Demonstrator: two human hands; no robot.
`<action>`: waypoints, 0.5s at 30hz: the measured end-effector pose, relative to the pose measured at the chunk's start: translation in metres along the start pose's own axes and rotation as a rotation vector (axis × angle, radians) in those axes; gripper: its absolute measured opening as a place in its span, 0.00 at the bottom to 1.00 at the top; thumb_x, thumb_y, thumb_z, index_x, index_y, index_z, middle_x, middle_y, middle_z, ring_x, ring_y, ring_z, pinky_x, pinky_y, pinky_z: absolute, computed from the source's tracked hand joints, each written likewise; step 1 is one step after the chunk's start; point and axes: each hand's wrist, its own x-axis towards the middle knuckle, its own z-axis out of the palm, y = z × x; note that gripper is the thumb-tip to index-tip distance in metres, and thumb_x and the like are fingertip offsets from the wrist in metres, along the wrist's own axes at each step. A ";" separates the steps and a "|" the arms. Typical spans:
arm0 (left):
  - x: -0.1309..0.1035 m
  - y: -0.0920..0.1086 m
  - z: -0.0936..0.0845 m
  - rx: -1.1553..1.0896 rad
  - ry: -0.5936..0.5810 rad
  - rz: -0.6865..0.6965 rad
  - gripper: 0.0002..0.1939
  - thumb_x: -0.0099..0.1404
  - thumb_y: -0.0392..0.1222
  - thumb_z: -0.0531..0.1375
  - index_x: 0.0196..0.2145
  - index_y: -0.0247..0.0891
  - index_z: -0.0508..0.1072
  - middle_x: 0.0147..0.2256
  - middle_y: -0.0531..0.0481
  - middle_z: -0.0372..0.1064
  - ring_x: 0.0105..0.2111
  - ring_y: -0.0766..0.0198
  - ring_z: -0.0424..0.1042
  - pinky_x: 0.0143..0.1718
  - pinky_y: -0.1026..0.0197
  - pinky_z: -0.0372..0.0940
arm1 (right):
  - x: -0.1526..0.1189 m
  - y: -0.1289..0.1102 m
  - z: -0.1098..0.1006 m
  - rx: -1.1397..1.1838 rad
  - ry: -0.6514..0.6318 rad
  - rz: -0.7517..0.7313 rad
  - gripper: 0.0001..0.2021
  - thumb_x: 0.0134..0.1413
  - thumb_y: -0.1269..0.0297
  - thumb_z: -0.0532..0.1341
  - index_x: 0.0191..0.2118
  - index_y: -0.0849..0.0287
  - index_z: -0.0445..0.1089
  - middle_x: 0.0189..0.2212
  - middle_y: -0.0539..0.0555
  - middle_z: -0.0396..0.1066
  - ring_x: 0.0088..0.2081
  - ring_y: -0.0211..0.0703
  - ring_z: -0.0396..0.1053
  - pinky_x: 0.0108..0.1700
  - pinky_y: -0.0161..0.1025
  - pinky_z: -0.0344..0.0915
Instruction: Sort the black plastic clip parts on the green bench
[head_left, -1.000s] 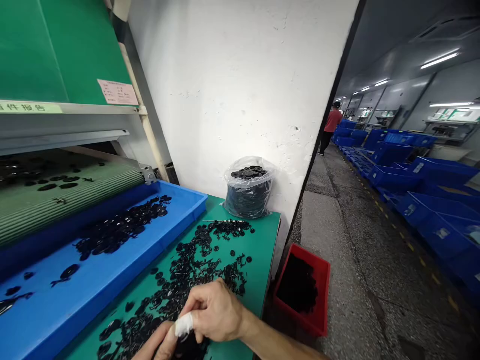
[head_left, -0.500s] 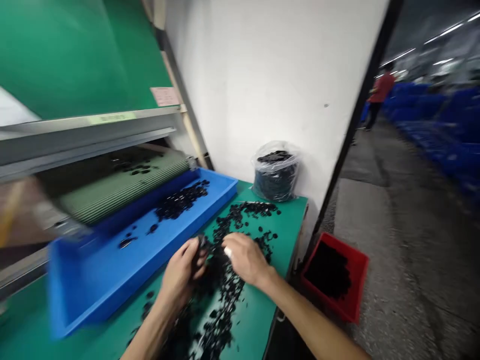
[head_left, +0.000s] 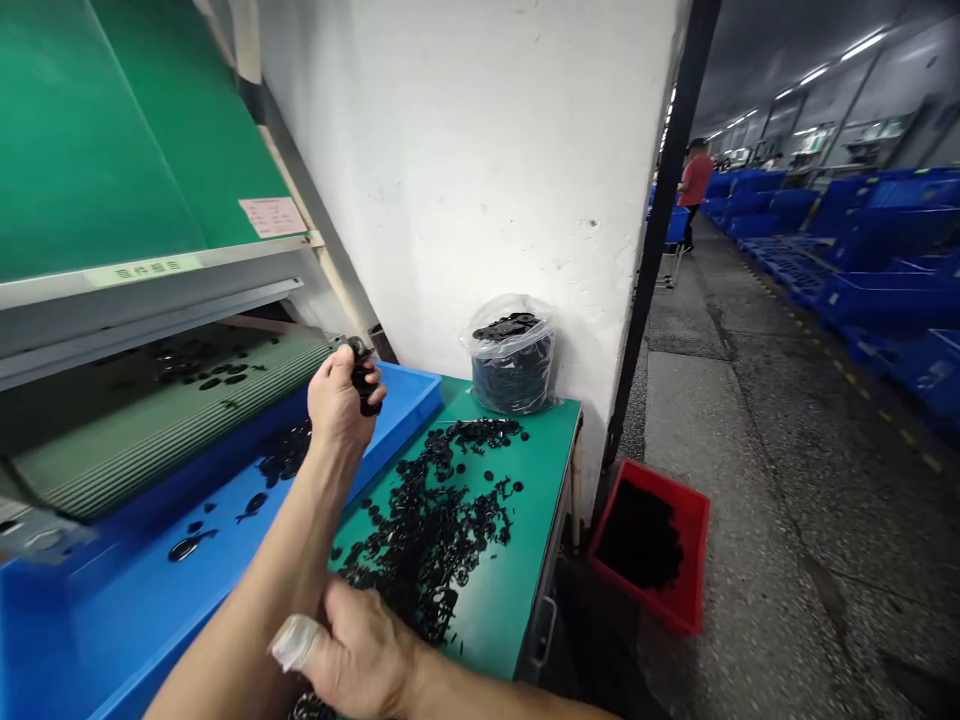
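Note:
My left hand (head_left: 343, 395) is raised above the far part of the blue tray (head_left: 409, 400), its fingers closed around a bunch of black round plastic pieces (head_left: 365, 378). Low in the view, my right hand (head_left: 364, 640) is beside my left forearm, with white tape (head_left: 296, 640) wrapped around its thumb. Its other fingers are mostly hidden, so I cannot tell whether they hold anything. Beyond it, a loose heap of small black pieces (head_left: 420, 530) spreads over the green tabletop (head_left: 487, 610). More black discs (head_left: 285, 452) lie in the blue tray.
A clear bag (head_left: 514, 360) full of black pieces stands against the white wall. On the floor to the right sits a red bin (head_left: 694, 570) of dark pieces. A ribbed conveyor belt (head_left: 187, 420) ends above the tray. Far off, a person (head_left: 696, 185) stands near blue crates (head_left: 885, 300).
My left hand has risen up and away from the heap with the black pieces. My right hand has drawn back toward me, to the left forearm. The view has turned right.

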 end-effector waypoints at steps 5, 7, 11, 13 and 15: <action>0.014 -0.003 0.029 0.324 -0.228 0.019 0.11 0.60 0.46 0.62 0.25 0.38 0.69 0.20 0.56 0.63 0.16 0.71 0.59 0.12 0.70 0.51 | 0.003 0.035 -0.038 -0.738 -0.107 -0.382 0.08 0.58 0.65 0.58 0.39 0.57 0.73 0.34 0.53 0.76 0.37 0.46 0.73 0.44 0.38 0.68; 0.019 -0.005 0.046 0.458 -0.321 0.040 0.11 0.61 0.46 0.61 0.26 0.37 0.71 0.19 0.56 0.64 0.17 0.70 0.61 0.14 0.69 0.55 | 0.000 0.053 -0.052 -0.844 0.046 -0.399 0.11 0.55 0.68 0.58 0.44 0.59 0.71 0.35 0.54 0.75 0.37 0.45 0.72 0.44 0.38 0.68; 0.039 -0.006 0.091 0.675 -0.466 0.131 0.06 0.64 0.41 0.61 0.32 0.36 0.74 0.24 0.55 0.68 0.23 0.66 0.67 0.24 0.64 0.64 | -0.009 0.079 -0.062 -0.896 0.231 -0.325 0.12 0.50 0.74 0.59 0.40 0.54 0.71 0.31 0.50 0.73 0.34 0.43 0.70 0.37 0.36 0.67; 0.052 -0.010 0.114 0.755 -0.527 0.157 0.09 0.66 0.41 0.60 0.42 0.35 0.73 0.35 0.50 0.73 0.31 0.63 0.72 0.32 0.58 0.69 | -0.011 0.086 -0.059 -0.876 0.288 -0.279 0.11 0.48 0.73 0.61 0.38 0.52 0.70 0.30 0.49 0.72 0.34 0.43 0.70 0.34 0.35 0.66; 0.063 -0.015 0.135 0.817 -0.588 0.161 0.15 0.67 0.43 0.59 0.50 0.36 0.70 0.47 0.45 0.71 0.40 0.58 0.74 0.40 0.51 0.71 | -0.010 0.091 -0.054 -0.840 0.337 -0.226 0.11 0.45 0.70 0.64 0.37 0.51 0.69 0.29 0.48 0.71 0.33 0.43 0.70 0.30 0.35 0.64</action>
